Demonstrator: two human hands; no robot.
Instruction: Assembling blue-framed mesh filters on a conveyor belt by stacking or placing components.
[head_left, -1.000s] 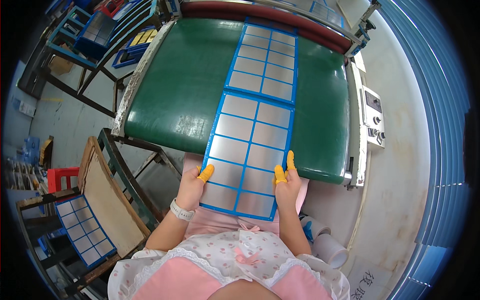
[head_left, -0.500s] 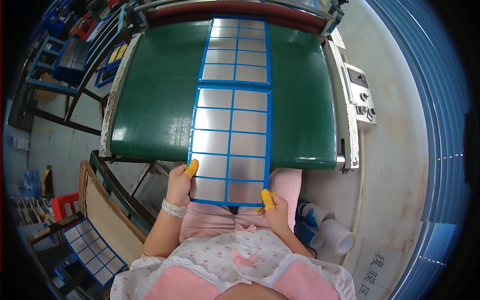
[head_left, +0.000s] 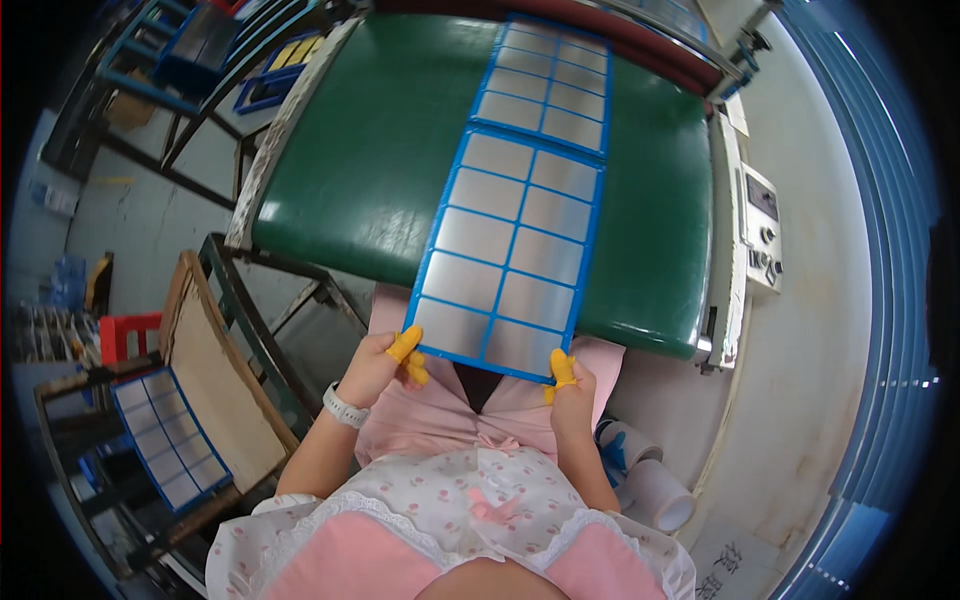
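A silver metal sheet with a blue border and blue grid lines (head_left: 510,262) lies partly on the green conveyor belt (head_left: 365,150), its near end over my lap. At its near left corner my left hand (head_left: 385,362) is closed, the yellow-covered thumb over the edge and another covered finger showing below. My right hand (head_left: 570,388) pinches the near right corner between yellow-covered fingertips. A second sheet of the same pattern (head_left: 548,85) is ahead on the belt, its near edge against the far edge of the held one.
A dark red roller (head_left: 650,45) spans the belt's far end. A white control box with knobs (head_left: 765,230) is fixed at the right. To the left, another gridded sheet (head_left: 172,440) rests on a rack beside a brown board (head_left: 215,370). White rolls (head_left: 655,495) stand low right.
Both hands and the held sheet have moved forward, and more of the sheet is over the belt. The sheet ahead has gone farther toward the roller. My view has turned and shifted.
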